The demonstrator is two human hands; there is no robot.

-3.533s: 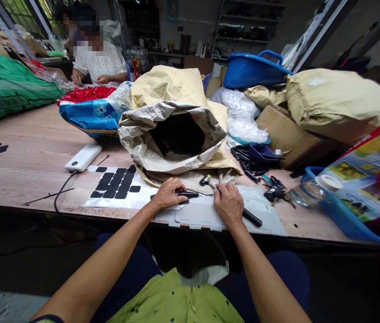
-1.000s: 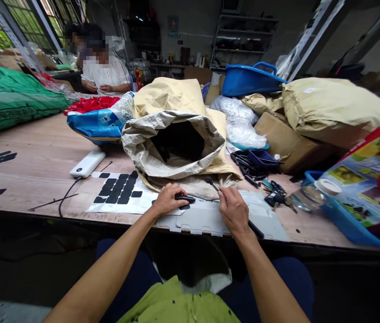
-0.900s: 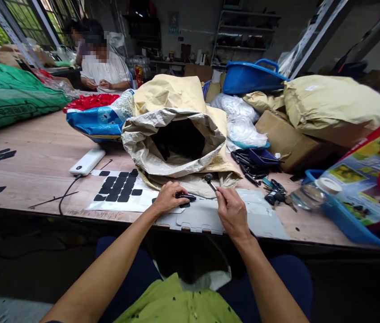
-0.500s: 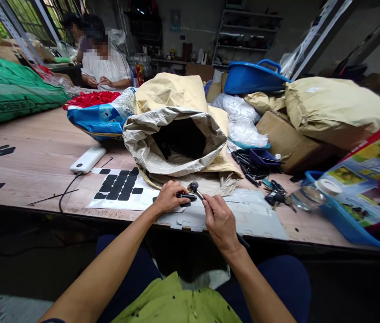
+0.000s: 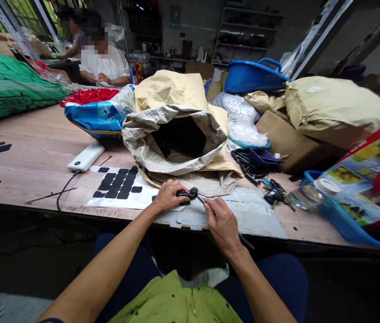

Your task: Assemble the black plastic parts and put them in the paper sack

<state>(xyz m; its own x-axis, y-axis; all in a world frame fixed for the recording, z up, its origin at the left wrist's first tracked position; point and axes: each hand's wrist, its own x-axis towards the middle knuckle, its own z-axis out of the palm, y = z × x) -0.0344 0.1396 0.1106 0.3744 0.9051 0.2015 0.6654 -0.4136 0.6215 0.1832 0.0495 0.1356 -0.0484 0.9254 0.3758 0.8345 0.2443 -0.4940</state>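
Near the table's front edge, my left hand (image 5: 168, 195) is closed on a small black part (image 5: 183, 194). My right hand (image 5: 222, 220) pinches the thin metal shaft of a tool (image 5: 200, 198). A round black head (image 5: 193, 192) at the shaft's far end meets the right end of the black part. Both hands are over a grey board (image 5: 243, 211). Left of them, several flat black pieces (image 5: 117, 183) lie in rows on a white sheet (image 5: 139, 198). An open sack (image 5: 172, 166) with a dark inside lies just beyond my hands.
A white power bank (image 5: 86, 158) with a cable lies to the left. Black parts (image 5: 245, 163), keys (image 5: 273, 193), a clear bottle (image 5: 306, 197) and a blue basket (image 5: 341, 226) are on the right. A person (image 5: 104, 65) sits at the back left.
The tool's round head has moved down and onto the end of the black part. My right hand has shifted slightly right and down. The view has shifted slightly.
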